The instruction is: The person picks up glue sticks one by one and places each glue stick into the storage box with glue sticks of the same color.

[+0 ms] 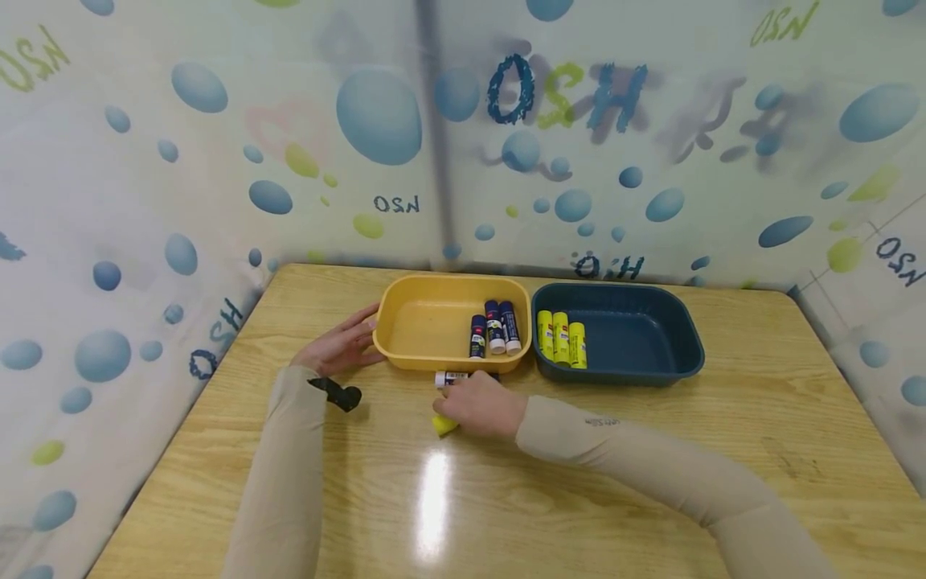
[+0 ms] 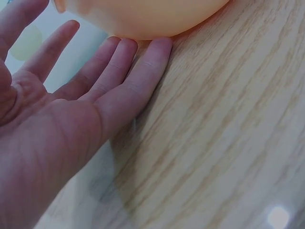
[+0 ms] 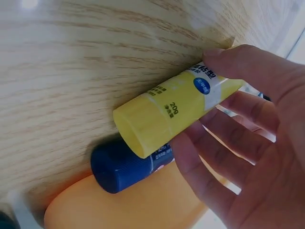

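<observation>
My right hand point(image 1: 483, 406) pinches a yellow glue stick point(image 3: 167, 109) between thumb and fingers, just above or on the table; in the head view the hand covers most of it. Beside it, against the front of the yellow-orange bin point(image 1: 405, 360), lies a dark blue glue stick point(image 3: 131, 164) with its white end point(image 1: 443, 379) to the left. The fingers of my left hand point(image 1: 340, 344) are spread, and fingertips touch the bin's left side. Three dark blue glue sticks point(image 1: 495, 328) stand or lean in that bin's right part.
A dark blue bin point(image 1: 637, 371) stands right of the yellow-orange one, nearly touching it. Three yellow glue sticks point(image 1: 561, 339) are at its left side. Both bins sit toward the back of the wooden table point(image 1: 767, 378), before a patterned curtain point(image 1: 622, 217).
</observation>
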Available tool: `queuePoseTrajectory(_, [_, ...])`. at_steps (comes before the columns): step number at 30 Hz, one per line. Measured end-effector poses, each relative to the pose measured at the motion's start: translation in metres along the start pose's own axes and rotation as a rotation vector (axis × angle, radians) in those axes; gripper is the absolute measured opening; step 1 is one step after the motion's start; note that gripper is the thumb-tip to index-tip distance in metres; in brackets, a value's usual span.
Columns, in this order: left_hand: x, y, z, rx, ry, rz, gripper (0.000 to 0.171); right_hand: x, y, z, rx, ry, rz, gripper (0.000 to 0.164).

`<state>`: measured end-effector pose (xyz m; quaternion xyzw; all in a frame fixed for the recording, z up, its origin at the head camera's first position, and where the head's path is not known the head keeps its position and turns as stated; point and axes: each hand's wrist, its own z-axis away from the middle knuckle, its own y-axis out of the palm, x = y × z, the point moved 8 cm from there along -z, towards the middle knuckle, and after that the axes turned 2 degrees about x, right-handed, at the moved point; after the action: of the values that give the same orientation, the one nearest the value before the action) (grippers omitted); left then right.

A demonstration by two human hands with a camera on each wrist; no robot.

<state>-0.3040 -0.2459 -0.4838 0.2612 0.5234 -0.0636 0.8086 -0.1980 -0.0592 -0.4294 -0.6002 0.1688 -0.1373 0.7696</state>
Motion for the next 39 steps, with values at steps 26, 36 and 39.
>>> queuePoseTrajectory(26, [0.000,0.001,0.001,0.036,0.024,-0.040,0.058,-0.028,-0.003,0.045,-0.026,0.056,-0.091,0.026])
queuePoseTrajectory(36, [0.000,0.003,0.002,-0.005,-0.002,-0.040,0.054,-0.046,-0.001,0.068,-0.017,0.115,-0.131,0.022])
queuePoseTrajectory(39, [0.000,0.004,0.003,-0.009,-0.002,-0.043,0.054,-0.050,0.000,0.074,-0.003,0.131,-0.144,0.024])
